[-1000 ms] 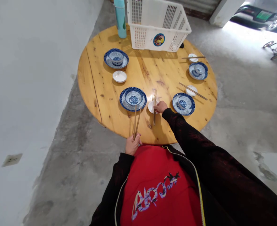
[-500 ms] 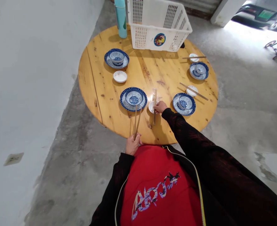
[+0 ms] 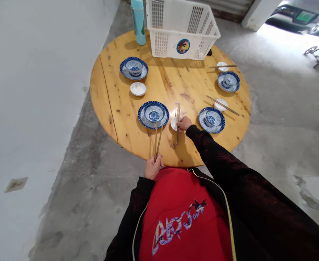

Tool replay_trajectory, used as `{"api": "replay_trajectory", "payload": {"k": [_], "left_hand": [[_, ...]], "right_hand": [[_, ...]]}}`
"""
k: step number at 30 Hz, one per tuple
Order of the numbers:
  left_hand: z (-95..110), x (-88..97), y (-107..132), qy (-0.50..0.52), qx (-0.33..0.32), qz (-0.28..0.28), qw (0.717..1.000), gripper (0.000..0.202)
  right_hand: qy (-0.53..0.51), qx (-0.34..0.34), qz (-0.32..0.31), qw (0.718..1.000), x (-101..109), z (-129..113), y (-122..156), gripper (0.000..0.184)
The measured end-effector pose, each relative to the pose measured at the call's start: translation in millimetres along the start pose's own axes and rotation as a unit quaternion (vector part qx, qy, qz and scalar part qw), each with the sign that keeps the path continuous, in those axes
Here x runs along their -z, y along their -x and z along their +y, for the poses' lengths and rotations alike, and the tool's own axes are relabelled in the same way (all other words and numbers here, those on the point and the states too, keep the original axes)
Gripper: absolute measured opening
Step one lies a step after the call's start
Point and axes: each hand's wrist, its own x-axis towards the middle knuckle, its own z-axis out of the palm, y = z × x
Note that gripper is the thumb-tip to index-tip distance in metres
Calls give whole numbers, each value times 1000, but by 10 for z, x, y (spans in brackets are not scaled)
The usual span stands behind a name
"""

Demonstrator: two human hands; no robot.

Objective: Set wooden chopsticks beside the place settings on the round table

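My left hand (image 3: 152, 167) is closed around the lower ends of a pair of wooden chopsticks (image 3: 158, 143), whose tips point up and slightly apart at the table's near edge. With its fingers pinched, my right hand (image 3: 185, 123) holds another pair of chopsticks (image 3: 178, 115) over a small white dish (image 3: 173, 124), which is partly hidden behind them. Left of that dish lies a blue-rimmed plate (image 3: 141, 121) with a patterned bowl (image 3: 154, 113) on it. To the right of my right hand is another blue-rimmed plate (image 3: 221, 127) bearing a bowl (image 3: 213, 119).
The round wooden table (image 3: 107, 108) carries a white plastic basket (image 3: 167, 45) and a turquoise bottle (image 3: 139, 25) at the back. Another plate setting (image 3: 123, 70) and a white dish (image 3: 138, 88) sit at left. Chopsticks (image 3: 231, 109) rest across a small dish (image 3: 219, 104) at right.
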Motion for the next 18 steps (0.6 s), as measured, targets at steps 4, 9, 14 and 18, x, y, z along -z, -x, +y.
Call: {"api": "replay_trajectory", "payload": {"k": [4, 9, 14, 18], "left_hand": [[0, 5, 8, 5, 1, 0, 1000, 34], [-5, 10, 21, 34, 5, -7, 999, 35], [146, 9, 55, 114, 43, -45, 992, 40], [358, 11, 95, 185, 54, -119, 974, 42]], "right_hand": [[25, 8, 6, 1000, 26, -22, 39, 18], [144, 43, 54, 987, 159, -69, 185, 25], [10, 146, 61, 987, 133, -72, 594, 21], [-287, 151, -168, 931, -121, -121, 1054, 33]]}}
